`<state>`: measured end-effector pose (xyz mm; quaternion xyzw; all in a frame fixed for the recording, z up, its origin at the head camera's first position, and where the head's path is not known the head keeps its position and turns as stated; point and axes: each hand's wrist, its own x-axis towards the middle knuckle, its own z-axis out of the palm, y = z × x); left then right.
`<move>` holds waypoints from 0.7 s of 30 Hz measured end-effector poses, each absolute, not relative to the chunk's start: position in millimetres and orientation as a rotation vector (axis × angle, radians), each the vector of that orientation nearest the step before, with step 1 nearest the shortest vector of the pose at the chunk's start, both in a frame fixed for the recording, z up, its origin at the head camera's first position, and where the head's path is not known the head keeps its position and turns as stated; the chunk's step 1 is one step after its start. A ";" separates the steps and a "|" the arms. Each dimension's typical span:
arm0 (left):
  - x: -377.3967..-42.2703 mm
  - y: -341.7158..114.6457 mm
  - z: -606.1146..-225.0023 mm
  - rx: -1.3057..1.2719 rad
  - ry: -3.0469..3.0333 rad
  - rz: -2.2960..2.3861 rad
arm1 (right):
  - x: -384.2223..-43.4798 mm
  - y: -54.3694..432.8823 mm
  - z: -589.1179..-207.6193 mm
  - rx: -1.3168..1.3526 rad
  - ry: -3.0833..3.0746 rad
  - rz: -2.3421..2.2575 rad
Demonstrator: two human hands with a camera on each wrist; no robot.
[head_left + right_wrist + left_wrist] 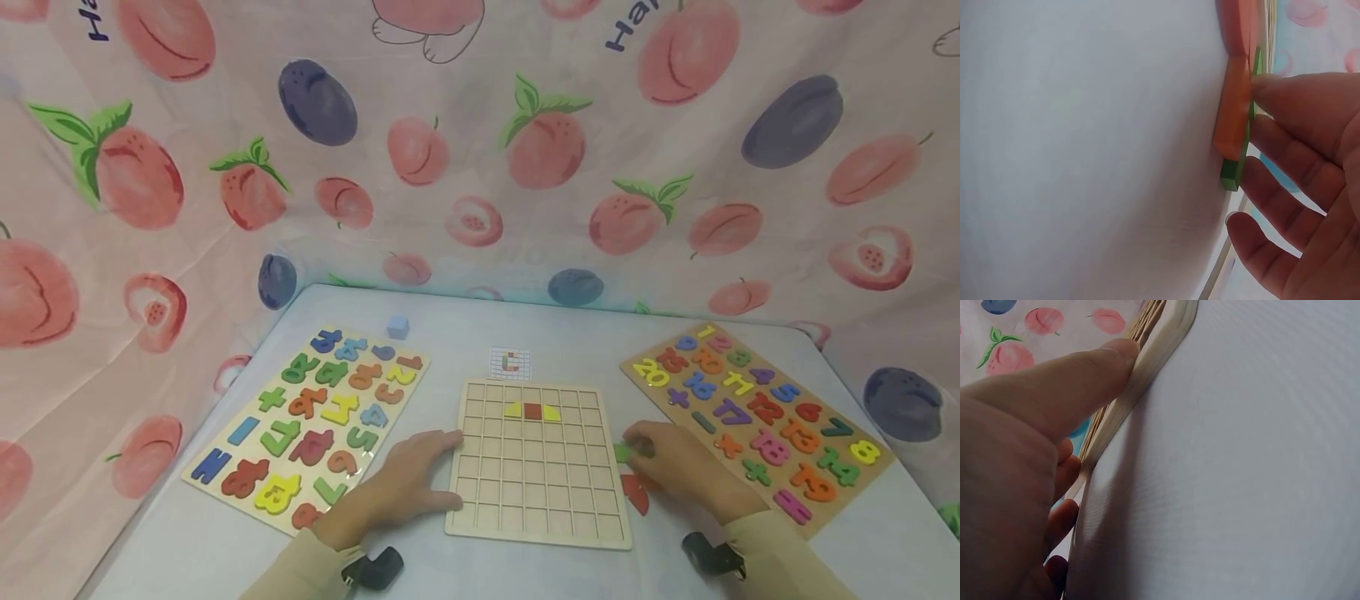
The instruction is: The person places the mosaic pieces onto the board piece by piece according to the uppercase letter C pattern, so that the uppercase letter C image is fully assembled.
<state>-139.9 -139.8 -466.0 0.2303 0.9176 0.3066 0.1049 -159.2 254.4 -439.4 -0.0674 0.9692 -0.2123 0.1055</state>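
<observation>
Table (480, 333): white top, pale and wide, with fruit-print cloth hung behind and to both sides.
Left number board (307, 425): lies at the left, coloured numerals set in it.
Right number board (757, 421): lies at the right, angled, also full of numerals.
Grid board (536, 479): wooden, in the middle near the person; two yellow pieces and a red one sit in its far rows.
Left hand (408, 487): fingers nearly straight, thumb and fingertips against the grid board's left edge, gripping nothing.
Right hand (675, 467): just right of the grid board, fingers loosely bent, tips touching the green piece.
Red piece (636, 493): on the table beside the right hand.
Green piece (622, 452): next to the red one, at the grid board's right edge.
</observation>
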 end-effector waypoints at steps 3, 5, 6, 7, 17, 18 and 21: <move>-140.4 -139.8 -466.3 0.678 2.704 0.905 | -159.6 255.2 -439.4 -0.194 2.851 -0.622; -140.7 -139.8 -466.2 0.682 2.704 0.908 | -160.0 255.3 -438.7 -0.193 2.851 -0.620; -140.9 -139.8 -466.1 0.684 2.703 0.909 | -160.0 255.0 -438.5 -0.189 2.850 -0.620; -141.1 -139.8 -466.1 0.686 2.702 0.912 | -160.2 254.9 -437.9 -0.186 2.849 -0.620; -141.4 -139.6 -464.7 0.694 2.704 0.908 | -160.4 252.2 -435.6 -0.153 2.841 -0.613; -141.2 -139.7 -464.7 0.694 2.705 0.908 | -160.3 252.1 -435.8 -0.152 2.842 -0.611; -140.5 -139.9 -464.9 0.694 2.703 0.911 | -160.3 252.0 -436.8 -0.154 2.843 -0.602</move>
